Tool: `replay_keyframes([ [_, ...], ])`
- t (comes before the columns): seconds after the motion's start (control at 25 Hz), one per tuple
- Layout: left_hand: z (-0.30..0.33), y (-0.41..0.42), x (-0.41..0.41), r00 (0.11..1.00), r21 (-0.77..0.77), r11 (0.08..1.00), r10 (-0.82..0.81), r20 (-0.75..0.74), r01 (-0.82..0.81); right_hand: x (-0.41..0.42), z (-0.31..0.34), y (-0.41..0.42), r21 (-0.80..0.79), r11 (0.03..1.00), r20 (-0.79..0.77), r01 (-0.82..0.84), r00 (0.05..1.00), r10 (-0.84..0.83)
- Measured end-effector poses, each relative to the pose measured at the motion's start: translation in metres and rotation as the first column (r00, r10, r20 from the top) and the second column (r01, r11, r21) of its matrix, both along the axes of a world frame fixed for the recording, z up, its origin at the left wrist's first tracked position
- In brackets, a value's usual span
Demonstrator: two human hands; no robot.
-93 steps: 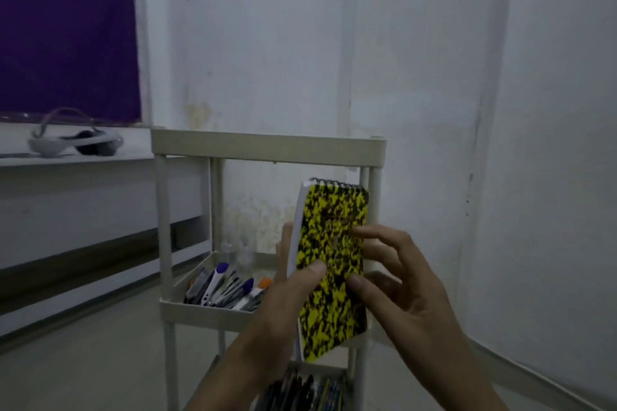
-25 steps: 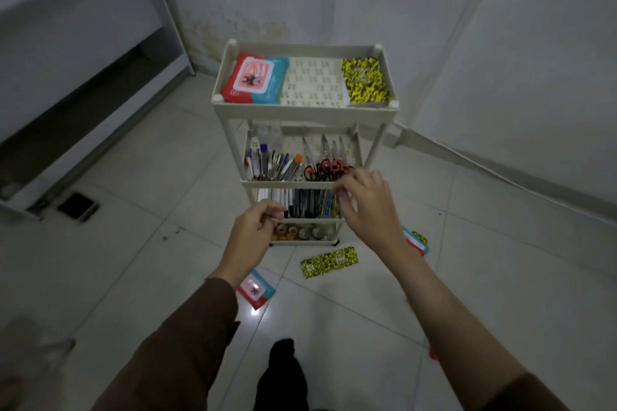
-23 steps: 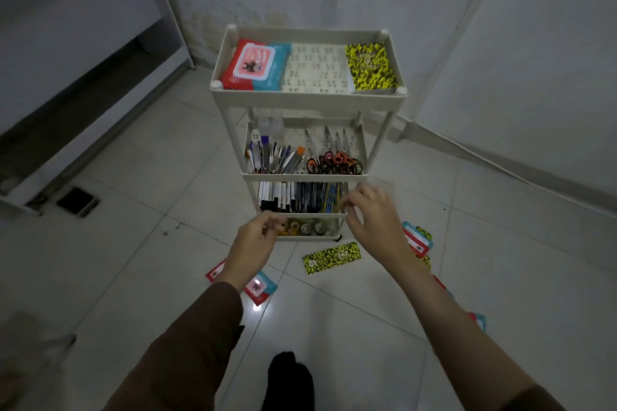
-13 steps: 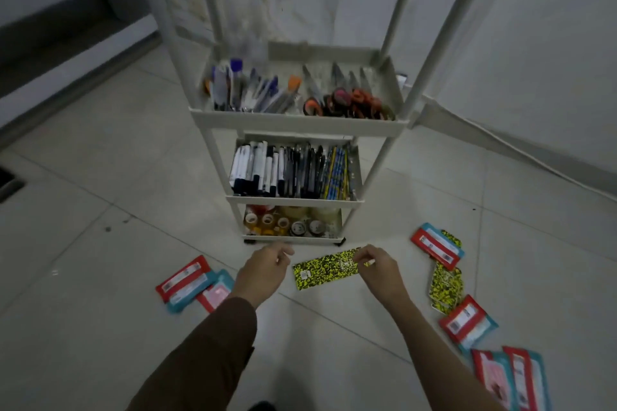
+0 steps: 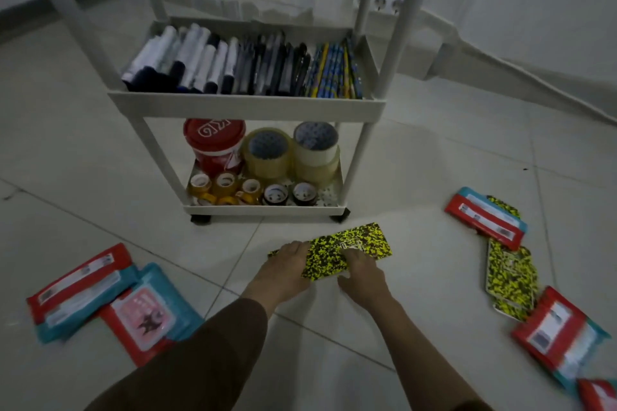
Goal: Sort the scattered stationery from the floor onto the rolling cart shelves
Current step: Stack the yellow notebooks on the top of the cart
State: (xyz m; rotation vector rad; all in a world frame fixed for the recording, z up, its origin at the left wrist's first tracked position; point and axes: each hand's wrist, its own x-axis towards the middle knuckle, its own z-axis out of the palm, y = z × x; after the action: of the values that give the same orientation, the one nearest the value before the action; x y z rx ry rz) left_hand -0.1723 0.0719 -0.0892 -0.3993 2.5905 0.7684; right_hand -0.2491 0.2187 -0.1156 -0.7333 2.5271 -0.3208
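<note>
A yellow-and-black speckled notebook (image 5: 370, 240) lies on the tiled floor just in front of the white rolling cart (image 5: 247, 107). My left hand (image 5: 283, 272) holds the notebook's left end. My right hand (image 5: 362, 272) has its fingers on the cover and its thumb at the near edge. The cart's middle shelf holds markers (image 5: 187, 60), pens and pencils (image 5: 334, 73). Its bottom shelf (image 5: 263, 210) holds tape rolls (image 5: 267, 150) and a red tub (image 5: 215, 143).
Red-and-teal packs (image 5: 80, 287) lie on the floor at the left. More packs (image 5: 484, 220) and another speckled notebook (image 5: 510, 277) lie at the right. A wall socket (image 5: 380, 2) sits behind the cart.
My view has dropped from the cart's top down to the floor. Both hands have come down and closed in on the speckled notebook, which they now touch.
</note>
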Motion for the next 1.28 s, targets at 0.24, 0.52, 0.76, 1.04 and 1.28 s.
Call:
replay_keyframes([
  [0.24, -0.032, 0.008, -0.003, 1.0, -0.114, 0.993, -0.017, 0.016, 0.018, 0.04, -0.019, 0.011, -0.038, 0.999, -0.066, 0.038, 0.997, -0.041],
  [0.52, -0.047, 0.024, -0.002, 0.995, -0.248, 0.964, -0.098, 0.011, 0.097, 0.049, -0.024, 0.004, -0.242, 0.907, 0.211, 0.344, 0.931, -0.297],
  [0.76, -0.007, 0.012, -0.009, 0.977, 0.034, 0.989, -0.139, -0.159, 0.147, 0.045, -0.004, 0.018, -0.58, 0.674, 0.275, 0.458, 0.889, -0.367],
  [1.04, 0.069, 0.007, -0.025, 0.995, 0.852, 0.524, 0.087, -0.049, -0.004, 0.004, 0.053, 0.036, -0.666, 0.601, 0.543, 0.441, 0.839, -0.014],
  [1.28, 0.094, 0.008, -0.035, 0.916, 0.951, 0.274, 0.4, 0.022, -0.142, -0.006, 0.076, 0.025, -0.68, 0.359, 0.679, 0.639, 0.734, -0.021],
])
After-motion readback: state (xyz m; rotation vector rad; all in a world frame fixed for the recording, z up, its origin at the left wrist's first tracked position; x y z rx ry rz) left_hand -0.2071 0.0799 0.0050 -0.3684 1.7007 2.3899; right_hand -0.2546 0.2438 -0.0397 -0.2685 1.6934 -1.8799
